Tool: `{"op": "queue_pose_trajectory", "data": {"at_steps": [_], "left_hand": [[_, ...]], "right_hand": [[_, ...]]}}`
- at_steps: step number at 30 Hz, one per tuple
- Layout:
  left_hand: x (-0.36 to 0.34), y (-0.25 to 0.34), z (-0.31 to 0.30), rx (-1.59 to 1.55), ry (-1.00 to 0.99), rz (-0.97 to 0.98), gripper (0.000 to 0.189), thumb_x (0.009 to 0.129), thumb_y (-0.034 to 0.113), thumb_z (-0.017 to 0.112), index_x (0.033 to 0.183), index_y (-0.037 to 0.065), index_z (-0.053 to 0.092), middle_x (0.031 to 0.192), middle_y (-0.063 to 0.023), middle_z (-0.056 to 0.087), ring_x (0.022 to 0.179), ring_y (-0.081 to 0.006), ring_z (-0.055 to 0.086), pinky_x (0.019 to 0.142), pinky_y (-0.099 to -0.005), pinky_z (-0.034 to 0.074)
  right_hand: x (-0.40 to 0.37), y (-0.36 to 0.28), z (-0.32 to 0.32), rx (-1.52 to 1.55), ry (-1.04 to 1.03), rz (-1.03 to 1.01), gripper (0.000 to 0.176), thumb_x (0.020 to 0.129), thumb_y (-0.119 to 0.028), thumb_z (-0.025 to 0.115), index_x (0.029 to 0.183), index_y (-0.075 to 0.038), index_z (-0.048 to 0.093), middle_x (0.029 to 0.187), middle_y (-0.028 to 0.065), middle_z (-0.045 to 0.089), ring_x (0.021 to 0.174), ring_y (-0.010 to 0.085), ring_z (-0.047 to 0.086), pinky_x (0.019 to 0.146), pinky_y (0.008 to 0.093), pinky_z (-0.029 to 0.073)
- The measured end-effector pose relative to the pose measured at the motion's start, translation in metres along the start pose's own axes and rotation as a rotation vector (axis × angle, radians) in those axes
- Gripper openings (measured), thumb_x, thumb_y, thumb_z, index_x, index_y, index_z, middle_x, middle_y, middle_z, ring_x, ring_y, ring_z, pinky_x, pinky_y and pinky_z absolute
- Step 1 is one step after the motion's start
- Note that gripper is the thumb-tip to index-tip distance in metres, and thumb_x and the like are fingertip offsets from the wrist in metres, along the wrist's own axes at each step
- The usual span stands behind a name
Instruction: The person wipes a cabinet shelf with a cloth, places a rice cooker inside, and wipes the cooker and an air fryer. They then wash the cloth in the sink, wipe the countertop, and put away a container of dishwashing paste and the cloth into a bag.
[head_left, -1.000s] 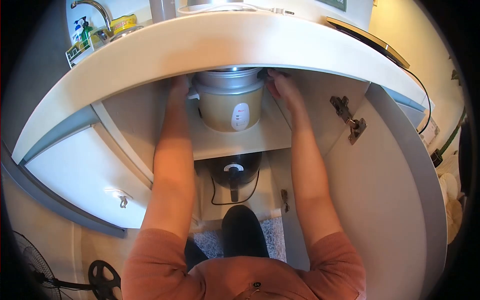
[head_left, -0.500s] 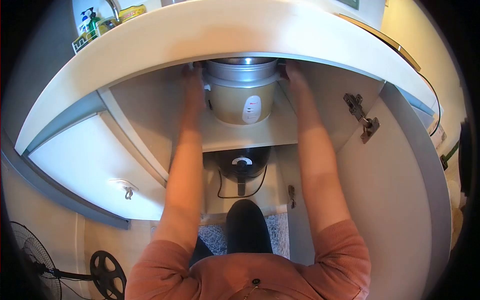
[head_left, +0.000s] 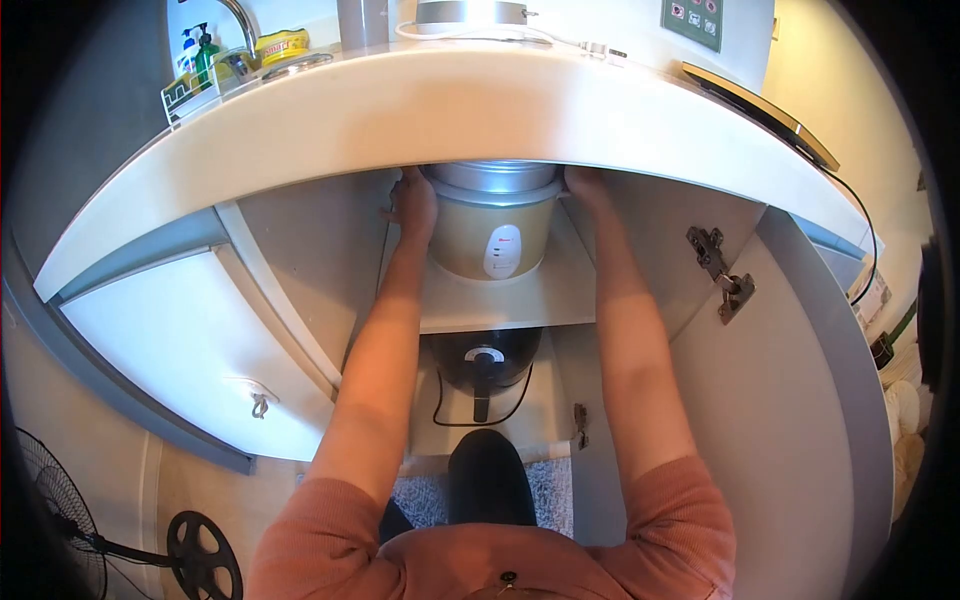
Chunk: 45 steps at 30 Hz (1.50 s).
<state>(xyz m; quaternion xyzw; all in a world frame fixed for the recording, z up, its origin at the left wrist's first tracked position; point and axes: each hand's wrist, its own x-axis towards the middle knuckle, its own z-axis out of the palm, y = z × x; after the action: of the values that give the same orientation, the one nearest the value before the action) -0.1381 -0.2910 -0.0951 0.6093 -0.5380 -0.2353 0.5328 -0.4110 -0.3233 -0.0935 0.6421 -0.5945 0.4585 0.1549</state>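
A gold and silver rice cooker [head_left: 490, 232] with a white front panel stands upright on the cabinet's upper shelf [head_left: 500, 312]. Its top is hidden by the counter edge. My left hand [head_left: 414, 207] is closed against the cooker's left side near the rim, one digit sticking out to the left and the other fingertips partly hidden. On the opposite side, my right hand [head_left: 584, 186] grips near the side handle, its fingers mostly out of sight behind the counter edge.
Below the shelf sits a black air fryer [head_left: 484, 360] with its cord. The open cabinet door [head_left: 770, 400] hangs on my right by a metal hinge [head_left: 720, 262]. Overhead is the thick counter edge [head_left: 480, 110]. A black fan [head_left: 205, 555] stands at lower left.
My view has tilted up, showing more of the countertop. My left hand has shifted in front of the cooker's left handle. The cooker keeps its place on the shelf.
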Motion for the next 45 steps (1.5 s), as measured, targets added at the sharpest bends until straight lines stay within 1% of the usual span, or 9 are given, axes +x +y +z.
{"op": "queue_pose_trajectory", "data": {"at_steps": [6,15,21,25,27,29,34,40,45], "left_hand": [[0.049,-0.039,0.027,-0.3,0.12,0.166,0.054,0.094,0.039,0.019,0.112,-0.004,0.047,0.105,-0.0304,0.054,0.099,-0.0505,0.047,0.087,-0.0528,0.036],[0.069,-0.058,0.034,-0.537,0.051,0.219,0.054,0.095,0.039,0.023,0.12,-0.005,0.043,0.119,-0.0286,0.047,0.112,-0.0437,0.042,0.097,-0.0437,0.031],[-0.042,-0.042,-0.008,-0.628,0.182,0.393,0.056,0.095,0.041,0.027,0.13,-0.002,0.036,0.133,-0.0203,0.037,0.125,-0.0314,0.034,0.104,-0.0367,0.023],[-0.173,-0.046,-0.091,-0.579,-0.259,0.369,0.045,0.087,0.017,0.051,0.126,-0.002,0.041,0.123,-0.0134,0.051,0.124,-0.0271,0.037,0.105,-0.0389,0.023],[-0.196,-0.063,-0.149,-0.042,-0.168,0.988,0.047,0.077,0.01,0.061,0.122,0.004,0.047,0.116,-0.0116,0.056,0.121,-0.0297,0.039,0.104,-0.046,0.023],[-0.214,-0.068,-0.207,0.425,0.344,1.205,0.046,0.074,0.013,0.065,0.118,0.011,0.052,0.12,-0.0122,0.052,0.121,-0.037,0.035,0.102,-0.0528,0.022],[-0.164,-0.069,-0.237,0.644,0.594,0.847,0.083,0.07,0.045,0.069,0.139,0.022,0.029,0.142,-0.0295,-0.008,0.128,-0.0513,-0.004,0.099,-0.063,0.007],[-0.158,-0.059,-0.246,0.599,0.674,1.147,0.083,0.067,0.038,0.069,0.138,0.035,0.027,0.141,-0.0327,-0.012,0.129,-0.052,-0.012,0.097,-0.0657,0.001],[-0.206,-0.054,-0.278,0.644,0.717,1.23,0.103,0.062,0.031,0.076,0.142,0.023,0.011,0.141,-0.0293,-0.018,0.131,-0.0463,-0.015,0.102,-0.0617,0.002]], "right_hand": [[0.003,-0.002,-0.001,-0.07,-0.178,0.202,0.038,0.088,-0.026,0.035,0.113,-0.001,0.051,0.117,0.024,0.051,0.105,0.0411,0.05,0.088,0.0474,0.042],[-0.008,0.004,0.0,0.112,-0.172,0.166,0.036,0.089,-0.023,0.034,0.107,0.001,0.053,0.107,0.0246,0.055,0.096,0.0411,0.053,0.082,0.0472,0.043],[-0.059,-0.041,-0.028,0.87,0.182,0.485,0.029,0.092,-0.02,0.04,0.105,0.001,0.055,0.096,0.0109,0.061,0.094,0.0174,0.057,0.079,0.0317,0.044],[-0.128,-0.074,-0.053,0.945,0.2,0.51,0.026,0.092,-0.019,0.044,0.106,0.0,0.055,0.094,0.0083,0.061,0.09,0.0151,0.057,0.075,0.0278,0.044],[-0.161,-0.104,-0.059,0.965,0.174,0.51,0.024,0.091,-0.018,0.045,0.103,-0.001,0.057,0.089,0.0075,0.061,0.083,0.013,0.056,0.073,0.0261,0.043],[-0.184,-0.142,-0.061,0.971,0.176,0.478,0.02,0.091,-0.017,0.048,0.099,-0.003,0.059,0.081,0.0055,0.06,0.074,0.0102,0.054,0.07,0.0254,0.043],[-0.241,-0.277,-0.051,1.183,-0.313,0.208,0.019,0.091,-0.016,0.049,0.1,-0.002,0.059,0.075,0.0042,0.062,0.071,0.0104,0.057,0.063,0.0232,0.044],[-0.274,-0.318,-0.059,1.195,-0.323,0.113,0.021,0.09,-0.014,0.05,0.103,0.001,0.057,0.081,0.0086,0.063,0.078,0.0143,0.06,0.072,0.0251,0.046],[-0.32,-0.345,-0.052,1.253,-0.401,-0.01,0.041,0.09,-0.023,0.049,0.12,0.005,0.046,0.113,0.0223,0.055,0.105,0.0292,0.055,0.089,0.0349,0.041]]}}
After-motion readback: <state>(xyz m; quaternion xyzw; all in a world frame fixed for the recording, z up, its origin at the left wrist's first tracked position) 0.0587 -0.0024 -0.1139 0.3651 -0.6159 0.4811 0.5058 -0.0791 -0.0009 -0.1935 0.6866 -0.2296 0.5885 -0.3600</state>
